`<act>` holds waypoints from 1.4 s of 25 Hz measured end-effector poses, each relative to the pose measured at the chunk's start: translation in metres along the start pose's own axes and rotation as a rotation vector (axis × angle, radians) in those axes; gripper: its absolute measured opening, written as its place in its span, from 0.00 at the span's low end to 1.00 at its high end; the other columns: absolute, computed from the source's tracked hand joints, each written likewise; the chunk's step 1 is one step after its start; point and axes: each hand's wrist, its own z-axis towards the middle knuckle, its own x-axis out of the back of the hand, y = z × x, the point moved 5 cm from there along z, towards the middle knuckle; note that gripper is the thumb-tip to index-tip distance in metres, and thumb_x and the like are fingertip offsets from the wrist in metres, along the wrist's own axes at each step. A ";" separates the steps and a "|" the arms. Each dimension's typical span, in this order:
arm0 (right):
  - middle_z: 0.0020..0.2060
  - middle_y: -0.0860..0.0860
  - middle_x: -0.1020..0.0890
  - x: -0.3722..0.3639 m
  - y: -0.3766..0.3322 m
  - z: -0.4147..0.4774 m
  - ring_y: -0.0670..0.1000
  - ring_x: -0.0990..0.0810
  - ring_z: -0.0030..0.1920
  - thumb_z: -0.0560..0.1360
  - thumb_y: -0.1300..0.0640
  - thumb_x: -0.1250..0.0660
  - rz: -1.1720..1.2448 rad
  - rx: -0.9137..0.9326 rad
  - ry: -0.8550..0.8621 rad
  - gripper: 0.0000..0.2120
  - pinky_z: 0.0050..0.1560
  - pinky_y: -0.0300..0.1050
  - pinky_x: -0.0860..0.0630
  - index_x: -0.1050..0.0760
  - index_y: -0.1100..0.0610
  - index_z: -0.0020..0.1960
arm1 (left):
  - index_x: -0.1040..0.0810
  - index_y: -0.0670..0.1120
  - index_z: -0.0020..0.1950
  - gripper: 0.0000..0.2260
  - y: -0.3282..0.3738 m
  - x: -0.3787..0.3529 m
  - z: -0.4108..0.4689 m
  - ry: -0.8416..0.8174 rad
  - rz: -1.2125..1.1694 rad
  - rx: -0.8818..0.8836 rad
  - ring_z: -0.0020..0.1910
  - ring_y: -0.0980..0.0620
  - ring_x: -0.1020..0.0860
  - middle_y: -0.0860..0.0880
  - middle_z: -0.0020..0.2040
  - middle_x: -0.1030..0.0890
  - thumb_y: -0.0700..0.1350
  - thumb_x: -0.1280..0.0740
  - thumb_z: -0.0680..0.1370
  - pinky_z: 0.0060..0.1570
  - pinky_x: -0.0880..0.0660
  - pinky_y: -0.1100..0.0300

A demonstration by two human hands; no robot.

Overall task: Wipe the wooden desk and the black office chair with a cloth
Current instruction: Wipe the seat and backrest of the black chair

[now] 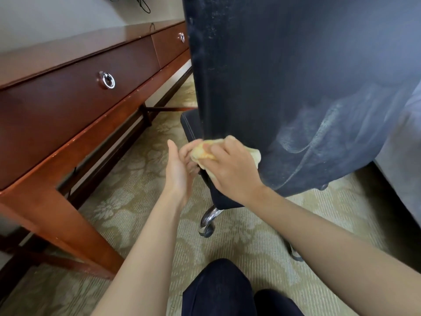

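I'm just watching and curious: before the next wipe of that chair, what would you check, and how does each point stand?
1. Cloth held by right hand: ok.
2. Cloth against the chair back at its lower left edge: ok.
3. Left hand steadying the chair: cannot tell.
4. Chair back clean: not ok, pale dusty streaks at lower right.
5. Desk already wiped: cannot tell.

Open carpet lies between the desk and the chair, whose backrest blocks the right.
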 end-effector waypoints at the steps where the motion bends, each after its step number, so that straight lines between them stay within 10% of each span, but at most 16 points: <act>1: 0.43 0.52 0.20 -0.008 -0.004 -0.010 0.53 0.38 0.41 0.65 0.61 0.27 -0.003 0.013 -0.031 0.08 0.45 0.48 0.31 0.18 0.56 0.43 | 0.20 0.47 0.58 0.31 -0.004 0.004 -0.004 0.031 0.043 0.019 0.59 0.48 0.22 0.47 0.55 0.17 0.60 0.60 0.82 0.66 0.32 0.49; 10: 0.40 0.51 0.20 -0.029 -0.004 -0.097 0.54 0.20 0.41 0.55 0.61 0.19 0.133 -0.030 -0.262 0.18 0.45 0.47 0.21 0.17 0.52 0.43 | 0.32 0.54 0.70 0.18 -0.016 -0.001 -0.045 0.216 0.463 -0.194 0.65 0.60 0.36 0.55 0.70 0.34 0.46 0.38 0.80 0.67 0.38 0.58; 16: 0.47 0.56 0.19 0.009 0.052 -0.087 0.55 0.31 0.50 0.61 0.67 0.23 0.232 -0.415 -0.008 0.13 0.36 0.48 0.23 0.17 0.56 0.44 | 0.41 0.46 0.76 0.32 0.005 -0.044 -0.067 0.064 1.432 -0.915 0.77 0.46 0.55 0.45 0.79 0.49 0.37 0.35 0.74 0.74 0.57 0.47; 25: 0.52 0.58 0.22 0.085 0.126 0.004 0.59 0.26 0.53 0.65 0.68 0.36 0.184 -0.706 0.576 0.16 0.53 0.26 0.38 0.18 0.57 0.50 | 0.53 0.43 0.78 0.39 0.028 -0.070 -0.044 0.140 1.747 -0.937 0.76 0.44 0.59 0.43 0.79 0.52 0.43 0.35 0.73 0.73 0.55 0.43; 29: 0.50 0.58 0.22 0.048 0.089 -0.012 0.57 0.28 0.51 0.66 0.68 0.34 0.189 -0.519 0.541 0.15 0.55 0.42 0.34 0.18 0.59 0.50 | 0.52 0.42 0.78 0.41 0.028 -0.069 -0.042 0.148 1.671 -0.917 0.76 0.47 0.60 0.44 0.79 0.51 0.37 0.34 0.69 0.73 0.55 0.43; 35: 0.45 0.54 0.17 -0.030 0.035 -0.114 0.56 0.25 0.48 0.67 0.62 0.30 0.256 0.003 -0.051 0.07 0.49 0.51 0.23 0.17 0.57 0.44 | 0.51 0.43 0.78 0.40 0.028 -0.064 -0.036 0.217 1.698 -0.859 0.77 0.44 0.55 0.44 0.79 0.50 0.38 0.36 0.70 0.73 0.55 0.42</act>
